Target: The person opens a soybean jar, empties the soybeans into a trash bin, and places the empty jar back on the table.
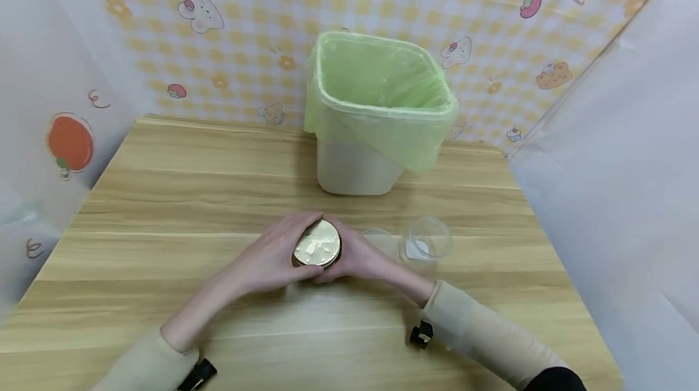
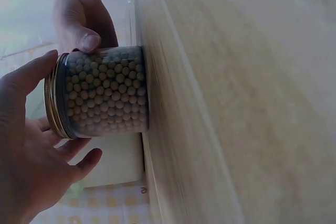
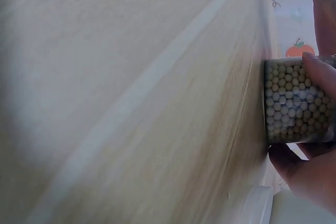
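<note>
A clear jar (image 2: 105, 93) packed with small round beige balls stands upright on the wooden table, its gold lid (image 1: 318, 243) facing up. My left hand (image 1: 278, 251) grips it from the left, with a fingertip and thumb side close at the lid's rim in the left wrist view. From the right, my right hand (image 1: 357, 254) holds the jar's body, thumb (image 2: 89, 42) against the clear wall. In the right wrist view the jar's lower part (image 3: 294, 100) shows between the right thumb and fingers, while the lid lies out of sight there.
Just right of my right hand stands a clear cup (image 1: 428, 239), with another clear round piece (image 1: 380, 239) partly behind the wrist. A white bin (image 1: 355, 166) with a green liner (image 1: 382, 113) stands behind the jar. Printed cloth (image 1: 240, 33) covers the back wall.
</note>
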### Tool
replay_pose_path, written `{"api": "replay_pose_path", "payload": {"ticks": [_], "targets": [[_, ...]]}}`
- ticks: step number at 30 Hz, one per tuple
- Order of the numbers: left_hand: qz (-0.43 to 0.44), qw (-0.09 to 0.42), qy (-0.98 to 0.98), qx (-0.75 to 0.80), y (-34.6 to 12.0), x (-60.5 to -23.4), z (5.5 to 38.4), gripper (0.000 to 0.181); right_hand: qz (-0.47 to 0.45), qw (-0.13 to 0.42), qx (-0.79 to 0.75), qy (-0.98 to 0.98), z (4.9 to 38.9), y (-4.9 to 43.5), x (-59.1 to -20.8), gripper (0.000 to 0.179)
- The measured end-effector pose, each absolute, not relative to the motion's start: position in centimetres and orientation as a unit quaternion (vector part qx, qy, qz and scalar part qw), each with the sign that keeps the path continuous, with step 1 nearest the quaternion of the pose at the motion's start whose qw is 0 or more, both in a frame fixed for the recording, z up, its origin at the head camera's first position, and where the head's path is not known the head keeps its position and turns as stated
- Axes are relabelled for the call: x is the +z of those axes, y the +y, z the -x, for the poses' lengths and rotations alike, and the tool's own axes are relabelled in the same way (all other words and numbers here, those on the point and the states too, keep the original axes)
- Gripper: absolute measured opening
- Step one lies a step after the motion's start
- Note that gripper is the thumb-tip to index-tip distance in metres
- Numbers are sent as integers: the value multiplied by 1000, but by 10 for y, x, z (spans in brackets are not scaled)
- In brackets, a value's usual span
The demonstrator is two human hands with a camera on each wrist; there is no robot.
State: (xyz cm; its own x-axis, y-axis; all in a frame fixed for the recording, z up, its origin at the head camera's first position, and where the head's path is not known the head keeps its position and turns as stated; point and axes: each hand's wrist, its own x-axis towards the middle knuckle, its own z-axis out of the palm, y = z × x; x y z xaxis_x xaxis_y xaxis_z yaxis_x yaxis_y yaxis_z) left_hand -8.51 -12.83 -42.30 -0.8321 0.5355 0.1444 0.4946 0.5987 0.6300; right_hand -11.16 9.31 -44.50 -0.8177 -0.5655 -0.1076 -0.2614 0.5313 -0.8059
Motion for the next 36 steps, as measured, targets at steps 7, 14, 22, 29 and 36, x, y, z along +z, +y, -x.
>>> {"api": "replay_pose_path", "payload": {"ticks": [7, 14, 22, 29, 36], "targets": [[-284, 8, 889, 358, -120, -423, 89, 93, 234, 153, -444, 851, 108, 102, -450, 106], [-290, -37, 888, 354, -121, -421, 88, 94, 246, 136, -468, 838, 108, 102, -450, 104], [-281, -86, 890, 350, -119, -420, 88, 95, 219, 131, -488, 835, 107, 99, -446, 101], [-266, -147, 890, 340, -114, -420, 87, 98, 208, 105, -486, 842, 106, 95, -444, 98], [-222, -195, 897, 328, -104, -422, 82, 97, 192, 47, -480, 855, 99, 87, -445, 91]]}}
